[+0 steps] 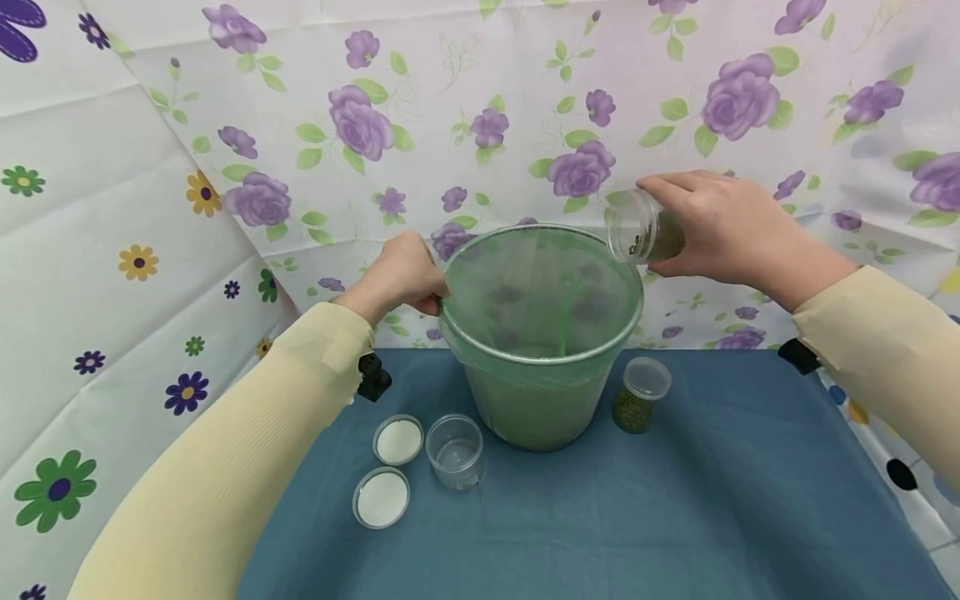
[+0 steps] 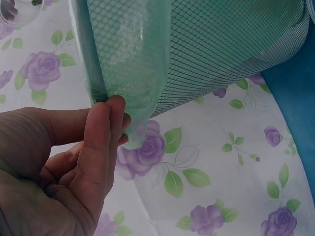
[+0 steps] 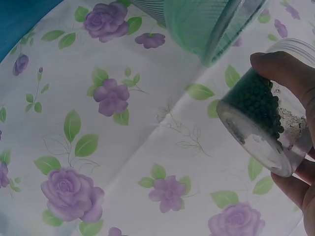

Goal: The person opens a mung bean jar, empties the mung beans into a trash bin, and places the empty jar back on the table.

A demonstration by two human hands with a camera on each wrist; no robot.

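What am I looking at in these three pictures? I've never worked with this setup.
There's no machine: these are a person's bare hands. The wide picture is taken from the head, the close ones from the left and right wrists. The left hand pinches the green liner on the mesh bin. The right hand holds a tilted clear jar with dark grains inside. On the blue cloth stand the bin, an open clear jar and a lidded jar; two lids lie there too.

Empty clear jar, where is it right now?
The empty clear jar stands on the blue tablecloth in the head view, just left of centre, between the two round lids and the green-lined bin.
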